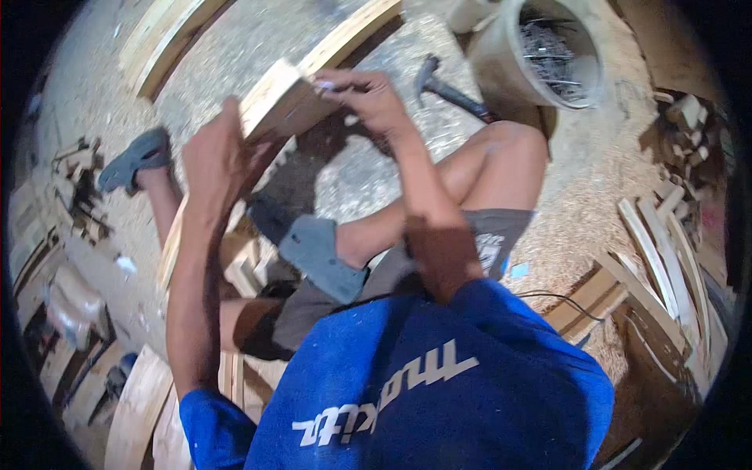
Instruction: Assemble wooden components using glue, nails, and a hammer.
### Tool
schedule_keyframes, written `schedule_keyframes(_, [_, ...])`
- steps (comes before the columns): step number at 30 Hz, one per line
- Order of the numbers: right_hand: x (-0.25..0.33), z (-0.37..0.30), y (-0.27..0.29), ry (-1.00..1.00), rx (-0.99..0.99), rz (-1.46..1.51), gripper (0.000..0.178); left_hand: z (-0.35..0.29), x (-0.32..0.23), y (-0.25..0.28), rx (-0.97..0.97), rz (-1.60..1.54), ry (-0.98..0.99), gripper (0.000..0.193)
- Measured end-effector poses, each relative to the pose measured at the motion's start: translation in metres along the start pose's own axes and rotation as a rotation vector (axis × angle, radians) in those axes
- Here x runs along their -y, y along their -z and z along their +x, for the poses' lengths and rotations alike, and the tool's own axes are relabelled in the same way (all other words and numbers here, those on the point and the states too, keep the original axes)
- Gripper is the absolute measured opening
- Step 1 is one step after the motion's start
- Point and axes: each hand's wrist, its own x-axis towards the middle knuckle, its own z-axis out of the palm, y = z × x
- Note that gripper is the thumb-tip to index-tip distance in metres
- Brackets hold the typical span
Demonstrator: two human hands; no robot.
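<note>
My left hand (213,160) is closed around the near left side of a pale wooden piece (294,108), which is raised off the floor and tilted. At its far right end, the thumb and fingers of my right hand (368,98) are pinched together over a small bright thing, too blurred to name. A hammer (450,92) with a dark head and handle lies on the floor to the right of that hand, beyond my bent knee. Next to it stands a pale bucket (484,66) with many loose nails (548,59) inside.
Curved wooden pieces (168,43) lie at the far left, and another curved strip (356,31) runs behind the held piece. Wood offcuts (78,188) are heaped at the left; long strips (658,243) lean at the right. Sawdust (583,180) covers the floor. My grey clogs (321,254) are close below.
</note>
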Motion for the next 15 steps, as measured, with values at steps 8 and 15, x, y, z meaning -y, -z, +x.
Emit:
schedule_keyframes(8, [0.0,-0.012,-0.018,0.032,-0.019,0.142,0.031,0.007,-0.001,0.008,0.091,-0.052,-0.028,0.063])
schedule_keyframes(15, [-0.022,-0.009,-0.023,-0.013,-0.069,0.319,0.03,0.007,-0.004,0.014,0.081,-0.037,-0.046,0.056])
